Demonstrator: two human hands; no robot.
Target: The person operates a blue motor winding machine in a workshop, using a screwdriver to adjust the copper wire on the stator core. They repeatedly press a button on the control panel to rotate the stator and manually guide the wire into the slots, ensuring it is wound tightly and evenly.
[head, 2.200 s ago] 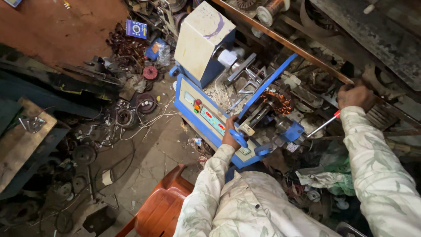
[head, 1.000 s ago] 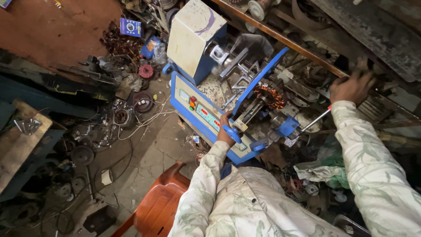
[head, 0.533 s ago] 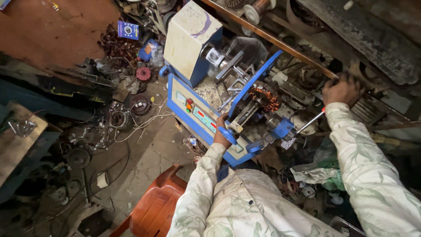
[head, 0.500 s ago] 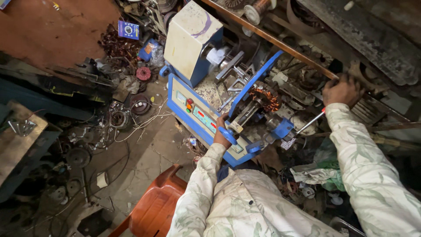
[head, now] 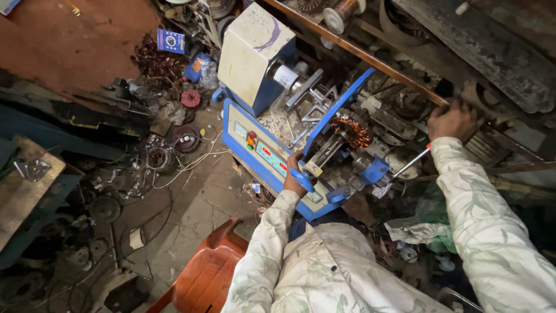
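A small blue square box point(head: 173, 41) with a round white mark is lying far left on the floor among scrap. Just right of it, a blue packet point(head: 196, 65) with an orange patch is leaning by the machine's foot. On the machine's blue front, a pale control panel point(head: 262, 152) is running along the near edge, carrying a small grey screen point(head: 239, 128), red and green buttons point(head: 251, 139) and a long teal display strip point(head: 273, 162) with red marks. A white label point(head: 285, 76) is wrapping a cylinder behind the cream housing. Far top left, a blue-white package corner point(head: 7, 5) is showing.
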